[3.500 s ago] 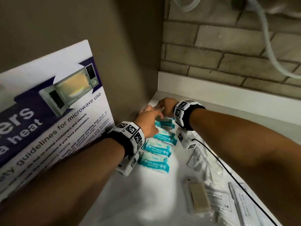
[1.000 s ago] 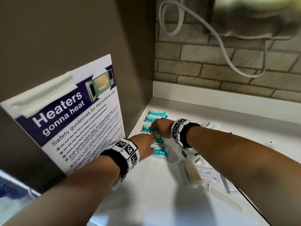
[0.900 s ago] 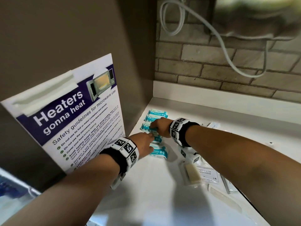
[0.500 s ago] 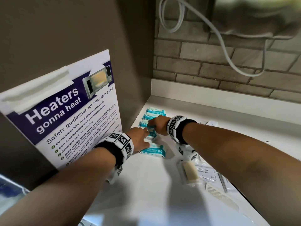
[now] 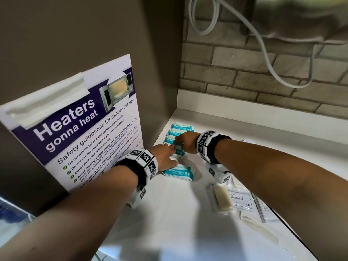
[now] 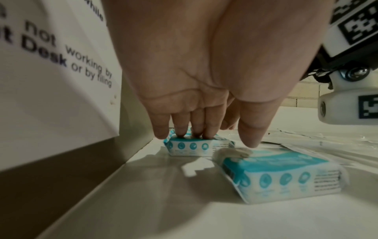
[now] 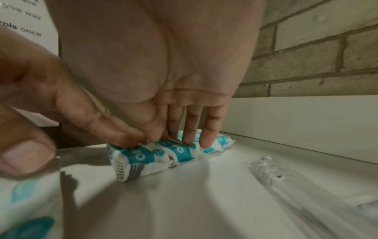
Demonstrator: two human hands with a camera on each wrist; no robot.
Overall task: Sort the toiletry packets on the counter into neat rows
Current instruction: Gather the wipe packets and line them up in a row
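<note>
Several teal-and-white mini wipes packets lie in a column along the left wall of the white counter point(image 5: 169, 223). The nearest packet point(image 5: 178, 172) lies a little apart from the others. My left hand point(image 5: 167, 156) presses straight fingers down on the packet behind it point(image 6: 190, 148), and its thumb touches the nearest packet point(image 6: 286, 174). My right hand point(image 5: 183, 143) lies flat over the middle packets point(image 7: 174, 152), fingers straight on their tops. The far packets point(image 5: 180, 128) show beyond both hands.
A microwave safety poster point(image 5: 75, 129) leans on the left wall. To the right lie a wrapped soap bar point(image 5: 221, 198), shampoo sachets point(image 5: 239, 199), a comb point(image 5: 258, 228) and a clear wrapped item point(image 7: 266, 171). A brick wall and hanging cable point(image 5: 263, 53) stand behind.
My left hand has slid off the nearest packet onto the one behind it. My right hand stays pressed on the middle of the column, which sits tighter than before.
</note>
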